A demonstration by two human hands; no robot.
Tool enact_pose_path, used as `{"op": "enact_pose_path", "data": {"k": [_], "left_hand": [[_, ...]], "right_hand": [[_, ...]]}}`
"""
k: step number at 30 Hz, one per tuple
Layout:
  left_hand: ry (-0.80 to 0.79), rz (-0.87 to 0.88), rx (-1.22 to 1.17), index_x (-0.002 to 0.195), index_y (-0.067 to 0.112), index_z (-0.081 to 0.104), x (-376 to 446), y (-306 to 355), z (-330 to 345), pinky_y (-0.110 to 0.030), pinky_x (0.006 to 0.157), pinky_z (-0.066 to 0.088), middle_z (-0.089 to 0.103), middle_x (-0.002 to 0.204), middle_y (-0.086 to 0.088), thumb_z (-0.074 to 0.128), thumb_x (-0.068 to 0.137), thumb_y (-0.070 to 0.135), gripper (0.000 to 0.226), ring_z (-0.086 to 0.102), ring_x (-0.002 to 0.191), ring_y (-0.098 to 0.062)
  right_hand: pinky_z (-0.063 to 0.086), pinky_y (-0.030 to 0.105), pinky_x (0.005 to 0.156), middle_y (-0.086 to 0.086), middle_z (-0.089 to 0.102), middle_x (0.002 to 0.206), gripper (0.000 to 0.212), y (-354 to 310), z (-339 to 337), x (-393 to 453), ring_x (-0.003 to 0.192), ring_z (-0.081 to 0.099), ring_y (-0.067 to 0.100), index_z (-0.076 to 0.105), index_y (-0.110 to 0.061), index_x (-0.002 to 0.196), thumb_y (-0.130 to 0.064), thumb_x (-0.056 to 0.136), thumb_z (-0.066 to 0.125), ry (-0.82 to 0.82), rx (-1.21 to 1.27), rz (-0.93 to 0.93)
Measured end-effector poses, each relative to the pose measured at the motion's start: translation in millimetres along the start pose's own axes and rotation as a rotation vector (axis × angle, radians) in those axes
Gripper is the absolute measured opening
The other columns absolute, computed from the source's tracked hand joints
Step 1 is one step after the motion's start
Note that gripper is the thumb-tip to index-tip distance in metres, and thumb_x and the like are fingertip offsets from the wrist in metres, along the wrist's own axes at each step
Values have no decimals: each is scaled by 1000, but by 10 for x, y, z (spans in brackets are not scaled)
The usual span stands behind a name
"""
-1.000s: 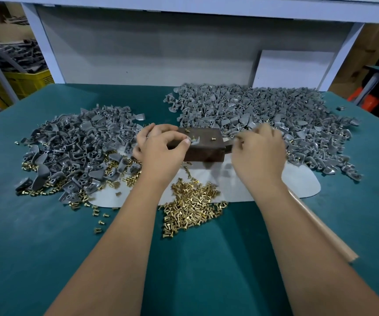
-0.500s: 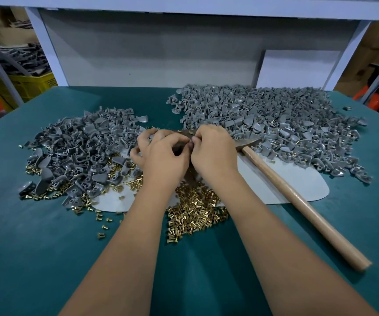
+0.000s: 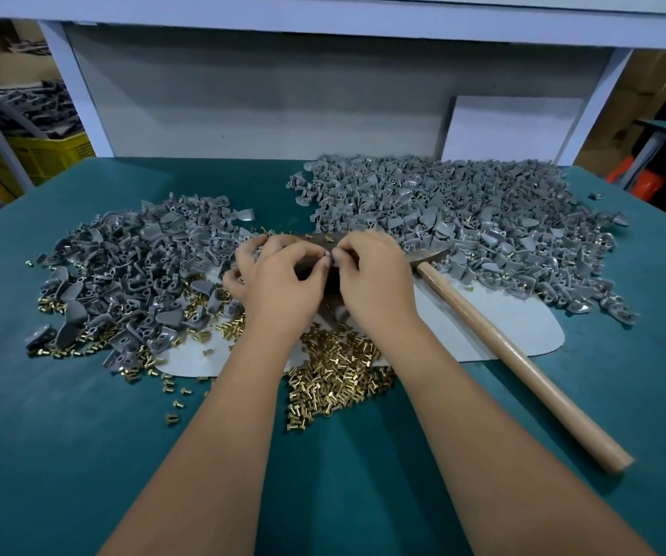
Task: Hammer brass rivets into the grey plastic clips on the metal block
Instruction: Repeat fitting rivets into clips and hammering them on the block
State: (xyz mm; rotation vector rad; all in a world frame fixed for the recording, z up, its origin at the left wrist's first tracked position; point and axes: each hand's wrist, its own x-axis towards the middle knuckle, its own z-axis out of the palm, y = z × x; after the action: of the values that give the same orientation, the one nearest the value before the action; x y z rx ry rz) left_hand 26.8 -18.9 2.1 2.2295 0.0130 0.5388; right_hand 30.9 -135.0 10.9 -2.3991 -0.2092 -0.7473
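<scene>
Both hands meet over the dark metal block, which they mostly hide. My left hand and my right hand pinch a small grey clip between their fingertips, just above the block. A pile of brass rivets lies on the mat below my wrists. The hammer lies loose on the table to the right, its head beside the block and its wooden handle pointing toward the near right.
A large heap of grey clips fills the back right, and a smaller heap mixed with rivets sits at the left. A white sheet lies under the work. A yellow crate stands beyond the green table's left edge.
My right hand has let go of the hammer, which now lies on the table, and moved left to join my left hand on a clip over the block.
</scene>
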Motion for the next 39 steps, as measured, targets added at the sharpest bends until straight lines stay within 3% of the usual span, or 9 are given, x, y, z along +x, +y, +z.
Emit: {"op": "enact_pose_path", "data": {"k": [3,5,8,12,18,21,28,34,39], "left_hand": [[8,-26,31,86,39,67,-9,-1,9,-53,110,18,57,125,18,64,90,43,6,22,134,-17],[11,-34,43,89,37,69,-13,-12,20,-50,109,15,56,125,21,63,91,45,10,22,134,-15],[12,-38,35,90,37,70,-13,-17,27,-46,107,13,55,125,22,63,90,46,12,21,134,-14],[14,-43,10,90,36,71,-15,-25,37,-47,107,14,56,124,22,63,90,46,13,21,133,-14],[23,-38,46,89,38,70,0,-29,50,-48,107,14,56,124,21,62,89,48,13,21,132,-14],[46,-36,67,87,40,68,2,-26,73,-50,106,15,57,123,21,61,89,49,12,22,131,-14],[66,-69,63,81,42,67,3,-10,101,-50,103,16,57,120,24,63,88,50,11,24,131,-16],[103,-77,29,73,44,63,-3,-6,112,-47,102,15,61,116,24,68,86,48,14,26,132,-16],[71,-99,23,81,41,70,1,-4,90,-38,94,11,59,118,26,66,86,50,11,23,132,-12]], "right_hand": [[38,22,77,-4,62,99,25,67,-223,-78,94,51,12,65,-19,111,-23,94,47,46,-94,43],[46,30,77,2,60,101,29,203,-429,-117,93,53,18,62,-15,113,-27,94,45,73,-381,147],[42,40,86,16,58,114,36,397,-707,-242,106,52,34,62,-8,111,-36,95,45,-147,-765,354],[40,38,88,16,52,123,35,383,-742,-334,116,46,33,56,-7,121,-28,96,45,-352,-864,379],[36,30,61,13,63,97,21,283,-766,-217,88,61,33,45,-3,109,-15,93,50,-216,-616,424],[21,27,46,2,49,67,20,207,-839,-178,54,43,23,33,-9,102,-16,94,51,-80,-541,366],[35,31,59,0,68,106,48,-47,-956,-220,93,62,30,34,-49,140,-29,98,46,-86,-452,121],[23,24,45,0,65,89,52,-177,-970,-144,64,51,23,30,-52,141,-30,98,47,81,-453,-1],[30,29,54,-1,67,104,56,-176,-875,-196,85,63,26,24,-54,142,-26,98,46,-160,-545,-71]]}}
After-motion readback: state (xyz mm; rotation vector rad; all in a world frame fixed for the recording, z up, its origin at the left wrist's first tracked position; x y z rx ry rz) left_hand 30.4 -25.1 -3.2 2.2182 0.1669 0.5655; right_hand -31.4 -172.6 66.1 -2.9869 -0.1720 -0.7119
